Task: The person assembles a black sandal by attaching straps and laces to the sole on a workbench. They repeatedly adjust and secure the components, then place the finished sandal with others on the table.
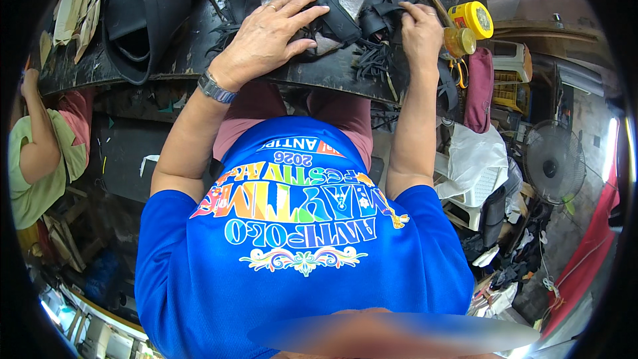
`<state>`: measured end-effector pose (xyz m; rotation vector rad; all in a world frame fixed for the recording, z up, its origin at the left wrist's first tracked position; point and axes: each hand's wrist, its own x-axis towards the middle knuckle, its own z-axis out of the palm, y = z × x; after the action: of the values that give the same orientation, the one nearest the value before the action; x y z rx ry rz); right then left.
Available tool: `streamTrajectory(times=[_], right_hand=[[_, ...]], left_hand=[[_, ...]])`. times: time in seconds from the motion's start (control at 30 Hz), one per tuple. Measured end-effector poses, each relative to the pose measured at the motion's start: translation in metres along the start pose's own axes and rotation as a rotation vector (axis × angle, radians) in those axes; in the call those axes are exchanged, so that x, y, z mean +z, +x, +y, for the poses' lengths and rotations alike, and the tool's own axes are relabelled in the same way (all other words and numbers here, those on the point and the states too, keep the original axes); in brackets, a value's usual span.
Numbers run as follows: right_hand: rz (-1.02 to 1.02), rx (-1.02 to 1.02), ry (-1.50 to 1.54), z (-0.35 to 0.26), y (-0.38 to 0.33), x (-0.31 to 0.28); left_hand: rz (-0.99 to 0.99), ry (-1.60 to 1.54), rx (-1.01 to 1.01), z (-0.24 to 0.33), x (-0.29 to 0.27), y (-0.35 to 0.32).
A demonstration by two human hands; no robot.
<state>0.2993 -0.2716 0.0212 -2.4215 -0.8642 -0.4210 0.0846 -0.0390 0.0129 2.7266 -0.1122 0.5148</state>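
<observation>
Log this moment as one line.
left hand: spread over black flat piece | right hand: at black strip, grip unclear | right of it: yellow tub, orange-handled scissors

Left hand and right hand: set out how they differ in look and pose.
The left hand wears a ring, with a metal-banded watch at its wrist; the right hand shows a bare wrist. The left hand's fingers are spread, reaching a black folded piece; the right hand's are bent at a black strip. Both are gloveless, over the dark table.
</observation>
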Motion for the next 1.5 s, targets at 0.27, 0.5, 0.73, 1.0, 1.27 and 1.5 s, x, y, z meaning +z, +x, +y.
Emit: streamTrajectory(times=[0.27, 0.5, 0.73, 1.0, 1.27, 1.5], right_hand=[[0.064, 0.045, 0.804, -0.050, -0.013, -0.027], [-0.289, 0.106, 1.229, -0.089, -0.009, -0.005], [-0.272, -0.006, 0.660, -0.101, -0.006, 0.037], [-0.047, -0.270, 0.266, -0.109, -0.016, 0.035], [0.063, 0.151, 0.321, -0.034, 0.000, -0.002], [-0.149, 0.126, -0.080, 0.023, 0.001, 0.020]], left_hand=[[0.013, 0.007, -0.005, 0.002, -0.002, 0.000], [0.024, -0.002, 0.004, 0.001, -0.002, -0.001], [0.037, -0.193, -0.065, -0.004, -0.007, 0.000], [0.067, -0.122, -0.039, 0.003, -0.006, 0.002], [0.028, -0.023, -0.044, 0.004, -0.001, -0.001], [0.026, -0.008, -0.046, 0.004, 0.000, 0.000]])
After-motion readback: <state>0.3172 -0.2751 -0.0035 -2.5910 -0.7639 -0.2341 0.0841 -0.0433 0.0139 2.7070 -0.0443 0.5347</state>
